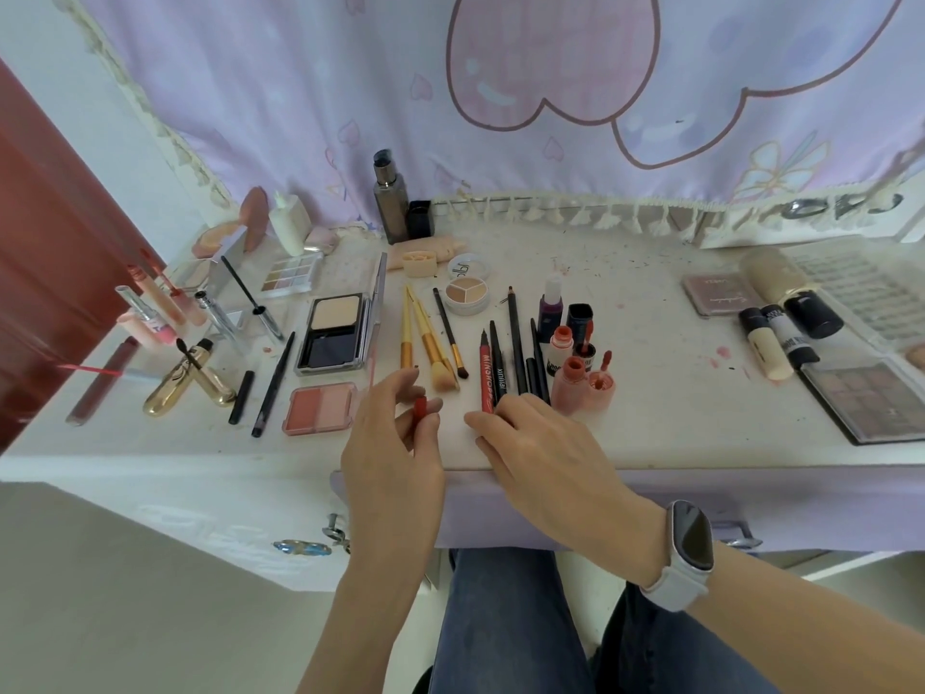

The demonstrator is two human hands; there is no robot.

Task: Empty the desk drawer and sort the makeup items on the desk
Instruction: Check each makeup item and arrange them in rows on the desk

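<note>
My left hand (395, 443) pinches a small red cap (419, 408) just above the desk's front edge. My right hand (530, 443) lies beside it, its fingertips on the near ends of a red eyeliner pen (486, 365) and a row of black pencils (518, 343). Yellow-handled brushes (425, 338) lie left of the pencils. A blush duo (320, 408) and an open powder compact (338, 330) sit further left. Small red and coral lip bottles (575, 368) stand right of the pencils. The purple drawer front (650, 513) below the desk is closed.
Gold mascara tubes (190, 378), lip glosses (155, 308) and an eyeshadow palette (290, 275) crowd the desk's left. Foundation bottles (781, 323) and a brown eyeshadow palette (876, 398) lie at the right. A tall dark bottle (390, 197) stands at the back against the curtain (500, 92).
</note>
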